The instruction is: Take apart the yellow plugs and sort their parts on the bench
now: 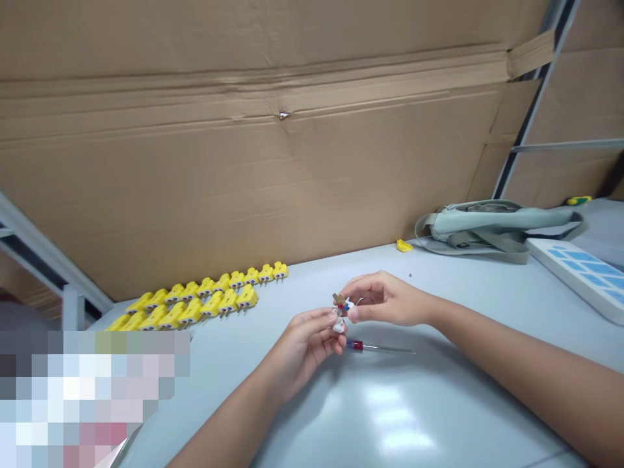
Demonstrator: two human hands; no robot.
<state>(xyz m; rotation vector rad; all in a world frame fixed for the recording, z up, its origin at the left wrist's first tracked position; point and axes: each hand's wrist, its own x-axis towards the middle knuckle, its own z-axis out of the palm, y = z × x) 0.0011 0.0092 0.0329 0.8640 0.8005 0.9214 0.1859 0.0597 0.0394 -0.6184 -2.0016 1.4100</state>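
Observation:
My left hand (307, 343) and my right hand (383, 299) meet above the pale table (390, 416), both pinched on one small part (342, 309) with white, red, blue and brass-coloured bits. The left fingers hold its lower white end, the right fingers its upper end. Under the hands a thin screwdriver (377, 348) with a red handle lies on the table, pointing right.
Two rows of several yellow plug parts (205, 299) lie at the left back of the table. One loose yellow part (404, 246) sits by a grey bag (492, 227). A white power strip (580, 273) lies at the right. Cardboard sheets (273, 143) stand behind.

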